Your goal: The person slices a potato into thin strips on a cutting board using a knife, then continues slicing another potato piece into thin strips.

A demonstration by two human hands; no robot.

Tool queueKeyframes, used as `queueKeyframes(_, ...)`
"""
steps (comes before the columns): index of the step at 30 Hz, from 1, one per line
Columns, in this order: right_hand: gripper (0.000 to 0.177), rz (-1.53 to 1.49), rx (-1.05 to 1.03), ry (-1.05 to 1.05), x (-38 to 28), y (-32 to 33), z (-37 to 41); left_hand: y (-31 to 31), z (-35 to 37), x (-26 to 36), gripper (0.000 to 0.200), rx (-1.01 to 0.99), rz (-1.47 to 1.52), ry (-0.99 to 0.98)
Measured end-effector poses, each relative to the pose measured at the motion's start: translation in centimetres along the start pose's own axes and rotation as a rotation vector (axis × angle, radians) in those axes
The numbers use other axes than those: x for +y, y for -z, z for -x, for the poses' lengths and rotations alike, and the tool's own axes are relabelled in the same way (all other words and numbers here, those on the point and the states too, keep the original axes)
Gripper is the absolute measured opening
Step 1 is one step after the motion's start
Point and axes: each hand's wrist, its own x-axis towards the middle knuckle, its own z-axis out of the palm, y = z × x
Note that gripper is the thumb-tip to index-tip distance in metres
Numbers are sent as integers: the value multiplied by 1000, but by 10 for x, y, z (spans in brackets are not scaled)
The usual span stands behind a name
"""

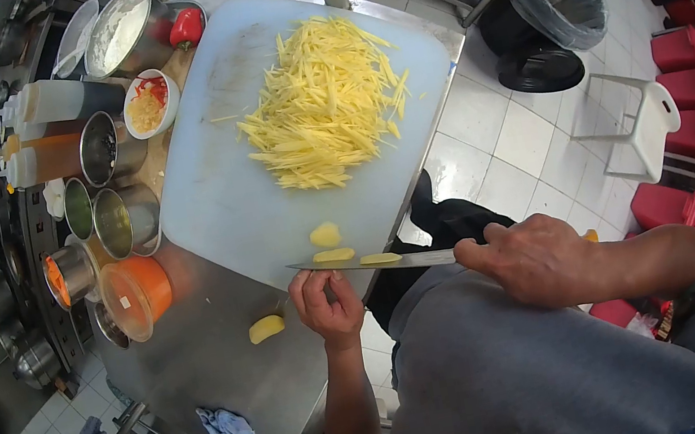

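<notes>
My right hand (536, 261) is wrapped round the handle of a kitchen knife (422, 259). Its blade points left across the near edge of the cutting board (206, 185). My left hand (331, 306) is closed with curled fingers against the blade near its tip; whatever lies under those fingers is hidden. One pale yellow slice, seemingly potato (325, 236), lies flat just beyond the blade, and two more slices are at the blade itself. Farther up the board is a big heap of thin yellow shreds (330, 106). A yellow piece (266, 329) rests on the steel table left of my left hand.
Left of the board stand metal pots (127, 220), sauce bottles (48, 162), an orange tub (137, 296) and a white bowl (151, 103). A red pepper (188, 28) sits at the back left. A cloth (226, 425) lies on the steel table (206, 357). Right, on the floor, are a bin (554, 2) and a white stool (647, 129).
</notes>
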Motion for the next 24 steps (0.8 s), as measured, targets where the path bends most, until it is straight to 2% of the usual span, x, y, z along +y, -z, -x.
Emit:
queueKeyframes(7, 26, -48, 20, 21, 2, -15, -52, 0, -5, 2, 14, 0, -16, -25)
queueKeyframes(10, 27, -40, 111, 143, 0, -20, -80, -3, -2, -3, 14, 6, 20, 22)
queueKeyframes(13, 26, -71, 81, 120, -2, -9, -61, -3, 0, -3, 14, 10, 37, 32)
queueKeyframes(16, 25, 30, -8, 40, -4, 1, -24, -1, 3, -3, 14, 18, 11, 20)
queueKeyframes(18, 26, 28, 13, 44, -1, -1, -12, -3, 2, -2, 14, 22, 6, 8)
queueKeyframes(24, 26, 5, 36, 48, 1, -12, -27, -2, 0, -1, 14, 11, -16, -4)
